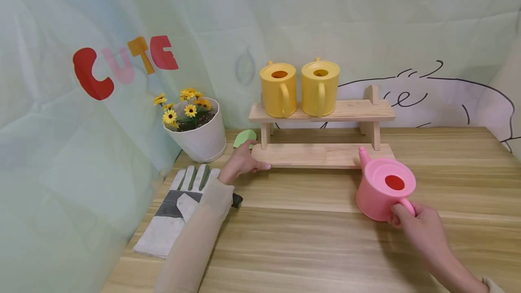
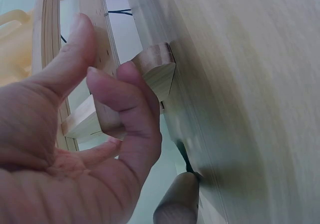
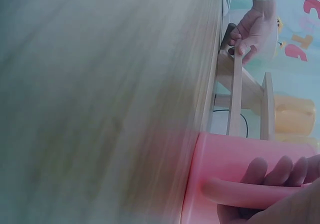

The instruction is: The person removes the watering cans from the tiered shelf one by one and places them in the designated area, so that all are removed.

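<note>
My right hand (image 1: pixel 423 227) grips the handle of a pink watering can (image 1: pixel 372 198), its fingers curled round the handle in the right wrist view. The can's spout points at the right end of a two-tier wooden shelf (image 1: pixel 317 155), and its base is at or close over the table. At the shelf's left end, my left hand (image 1: pixel 241 163) holds the end of the lower board, thumb along the front edge. Two yellow watering cans (image 1: pixel 272 96) stand side by side on the upper tier, handles facing me.
Left of the shelf stands a white pot (image 1: pixel 199 144) of yellow flowers. A grey and white work glove (image 1: pixel 160 229) lies under my left forearm, beside a dark handle (image 1: pixel 237 200) partly hidden by the sleeve. A green leaf-shaped piece (image 1: pixel 245 137) sits behind my left hand.
</note>
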`<state>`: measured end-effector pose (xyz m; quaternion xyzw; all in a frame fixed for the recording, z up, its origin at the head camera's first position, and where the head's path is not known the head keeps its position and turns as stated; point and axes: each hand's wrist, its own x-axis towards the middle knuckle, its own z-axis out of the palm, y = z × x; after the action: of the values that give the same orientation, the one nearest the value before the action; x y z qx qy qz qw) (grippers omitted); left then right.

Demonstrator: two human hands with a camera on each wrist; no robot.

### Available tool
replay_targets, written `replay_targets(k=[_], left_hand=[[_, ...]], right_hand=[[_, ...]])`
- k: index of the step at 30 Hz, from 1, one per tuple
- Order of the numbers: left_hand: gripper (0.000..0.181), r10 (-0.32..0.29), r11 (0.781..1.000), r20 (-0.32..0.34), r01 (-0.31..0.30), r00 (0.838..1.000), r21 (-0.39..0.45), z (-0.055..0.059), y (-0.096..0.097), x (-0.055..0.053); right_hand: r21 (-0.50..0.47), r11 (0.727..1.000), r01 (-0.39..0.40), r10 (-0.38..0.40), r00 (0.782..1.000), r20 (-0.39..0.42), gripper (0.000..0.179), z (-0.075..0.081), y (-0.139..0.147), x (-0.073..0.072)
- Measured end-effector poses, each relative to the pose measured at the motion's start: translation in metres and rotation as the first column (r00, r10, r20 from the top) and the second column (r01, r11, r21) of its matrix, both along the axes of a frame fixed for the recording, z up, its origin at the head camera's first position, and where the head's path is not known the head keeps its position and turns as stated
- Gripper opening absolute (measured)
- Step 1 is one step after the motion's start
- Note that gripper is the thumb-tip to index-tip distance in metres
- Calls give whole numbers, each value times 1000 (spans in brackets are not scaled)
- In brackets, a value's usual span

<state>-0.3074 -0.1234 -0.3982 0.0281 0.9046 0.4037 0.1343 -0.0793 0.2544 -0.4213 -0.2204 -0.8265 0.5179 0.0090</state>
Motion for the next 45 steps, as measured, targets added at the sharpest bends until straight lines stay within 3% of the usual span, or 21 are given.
replay_targets(k=[8,16,27,32,39,45], left_hand=[[102,-7,1000,-3,7,1000,14,-1,0,0],[101,-8,1000,-17,8,1000,2,-3,-1,-1],[101,-15,1000,-17,15,1000,0,-2,-1,0],[101,-11,1000,-16,11,1000,-7,-1,-1,0],[101,-11,1000,-13,11,1000,5,-2,-1,-1],[101,-12,1000,-11,12,1000,17,-3,-2,-1]], right_hand=[[24,1000,-16,15,999,52,29,2,3,1],[112,993,-46,38,997,75,55,3,4,4],[67,997,-30,33,999,-36,66,5,5,14],[78,997,-15,22,996,-89,67,17,11,12],[146,986,-80,100,986,-134,82,37,29,1],[175,983,-61,91,981,-170,85,58,26,-8]])
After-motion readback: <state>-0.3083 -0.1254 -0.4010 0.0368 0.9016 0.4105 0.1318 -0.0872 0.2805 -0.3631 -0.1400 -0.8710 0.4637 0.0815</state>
